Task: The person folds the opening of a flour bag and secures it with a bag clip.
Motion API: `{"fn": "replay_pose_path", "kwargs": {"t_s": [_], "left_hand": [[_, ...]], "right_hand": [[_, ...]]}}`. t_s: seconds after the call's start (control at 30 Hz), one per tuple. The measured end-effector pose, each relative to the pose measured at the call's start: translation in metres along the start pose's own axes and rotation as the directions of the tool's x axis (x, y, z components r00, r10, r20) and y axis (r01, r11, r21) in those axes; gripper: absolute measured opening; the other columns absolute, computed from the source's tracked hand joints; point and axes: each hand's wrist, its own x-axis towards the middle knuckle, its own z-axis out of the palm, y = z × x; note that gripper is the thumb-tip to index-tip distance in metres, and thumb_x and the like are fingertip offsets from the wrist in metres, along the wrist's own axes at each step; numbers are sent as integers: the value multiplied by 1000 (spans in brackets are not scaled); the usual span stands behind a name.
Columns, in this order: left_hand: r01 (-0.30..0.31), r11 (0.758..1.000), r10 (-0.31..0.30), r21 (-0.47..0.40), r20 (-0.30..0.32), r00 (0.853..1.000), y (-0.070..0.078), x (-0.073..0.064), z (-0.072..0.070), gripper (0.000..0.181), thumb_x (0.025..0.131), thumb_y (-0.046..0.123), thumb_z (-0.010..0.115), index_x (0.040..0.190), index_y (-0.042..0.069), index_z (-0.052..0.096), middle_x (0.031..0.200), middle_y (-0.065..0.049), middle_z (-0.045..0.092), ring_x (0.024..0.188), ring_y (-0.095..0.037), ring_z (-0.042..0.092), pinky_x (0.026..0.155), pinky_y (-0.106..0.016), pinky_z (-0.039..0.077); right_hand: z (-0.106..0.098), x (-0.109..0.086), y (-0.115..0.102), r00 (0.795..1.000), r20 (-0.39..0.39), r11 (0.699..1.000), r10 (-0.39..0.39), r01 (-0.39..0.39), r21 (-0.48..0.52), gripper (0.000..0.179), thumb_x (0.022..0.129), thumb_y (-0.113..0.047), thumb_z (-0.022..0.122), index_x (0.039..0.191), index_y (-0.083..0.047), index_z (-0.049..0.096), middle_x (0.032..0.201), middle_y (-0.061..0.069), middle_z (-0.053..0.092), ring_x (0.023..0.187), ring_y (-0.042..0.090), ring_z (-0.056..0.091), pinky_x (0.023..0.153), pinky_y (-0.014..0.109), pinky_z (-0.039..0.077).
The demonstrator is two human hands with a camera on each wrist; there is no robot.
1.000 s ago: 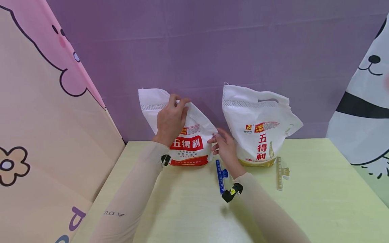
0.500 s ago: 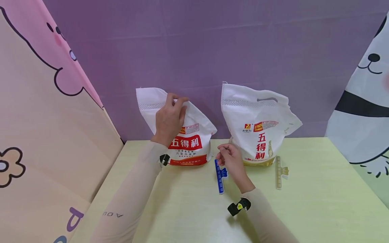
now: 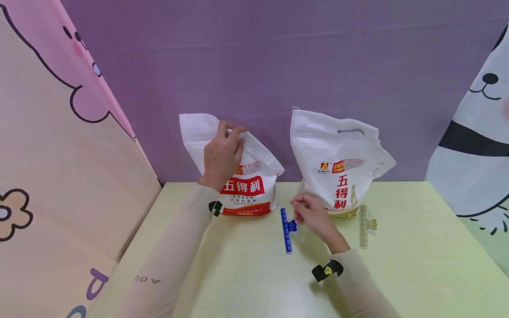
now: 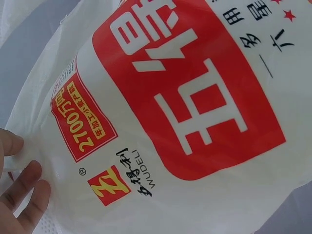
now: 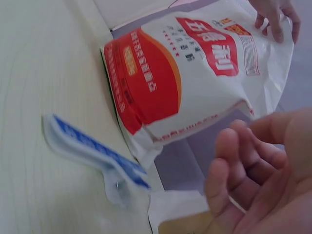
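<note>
A white flour bag with a red label (image 3: 243,186) stands upright at the back left of the table. My left hand (image 3: 222,157) grips its top edge, fingers bent over the fold; in the left wrist view the fingertips (image 4: 29,187) lie against the white plastic near the small logo. Between the two bags lies a blue sealing clip (image 3: 286,231), flat on the table. Just to its right hovers my right hand (image 3: 312,214), fingers loosely curled and holding nothing. The right wrist view shows the same blue clip (image 5: 97,148) beside the red-labelled bag's base.
A second white flour bag (image 3: 330,150) with a gold base and a handle slot stands at the back right, behind my right hand. A pale gold clip (image 3: 363,226) lies before it. A purple cloth backdrop (image 3: 258,66) rises behind the table (image 3: 246,265).
My right hand has let go of the left bag's right side and drawn back to the right, past the blue clip. The left hand keeps its grip on the bag's top.
</note>
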Motion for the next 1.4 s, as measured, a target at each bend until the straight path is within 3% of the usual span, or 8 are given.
{"fn": "replay_pose_path", "kwargs": {"t_s": [0.17, 0.33, 0.87, 1.07, 1.4], "left_hand": [[10, 1000, -10, -1, 7, 1000, -1, 0, -2, 27, 99, 25, 67, 125, 18, 66, 117, -12, 58, 99, -32, 73, 81, -46, 63], [15, 1000, -15, -6, 19, 1000, 0, 0, -3, 27, 99, 23, 66, 126, 20, 66, 117, -11, 57, 97, -31, 73, 80, -45, 63], [45, 999, -45, -2, 48, 998, 3, -2, -4, 29, 99, 22, 66, 128, 22, 64, 121, -11, 57, 99, -31, 73, 81, -46, 63], [35, 999, -35, 3, 45, 998, 2, -2, -5, 29, 98, 22, 67, 127, 21, 64, 120, -11, 57, 96, -31, 73, 80, -45, 63], [37, 999, -37, 4, 51, 998, 1, -1, -4, 30, 98, 23, 67, 128, 21, 64, 121, -12, 58, 94, -30, 73, 80, -45, 63]], "right_hand": [[-5, -3, 3, 995, 92, 994, -28, 37, -101, 21, 105, -13, 56, 115, 5, 62, 77, 8, 62, 65, 18, 58, 61, 25, 53], [-5, -5, 6, 989, 149, 978, -4, 35, -206, 21, 104, -15, 57, 114, 3, 63, 71, 3, 59, 60, 16, 56, 58, 25, 47], [-12, -9, 10, 986, 159, 937, 51, 8, -349, 14, 101, -13, 61, 111, -3, 66, 67, 1, 57, 55, 16, 53, 55, 27, 43], [-13, -12, 13, 981, 186, 910, 49, 33, -414, 10, 101, -13, 62, 107, -6, 66, 68, 4, 60, 52, 16, 54, 52, 28, 43], [-7, -9, 24, 976, 198, 896, 91, 7, -444, 5, 100, -14, 64, 103, -10, 65, 68, 2, 59, 53, 15, 53, 55, 28, 44]]}}
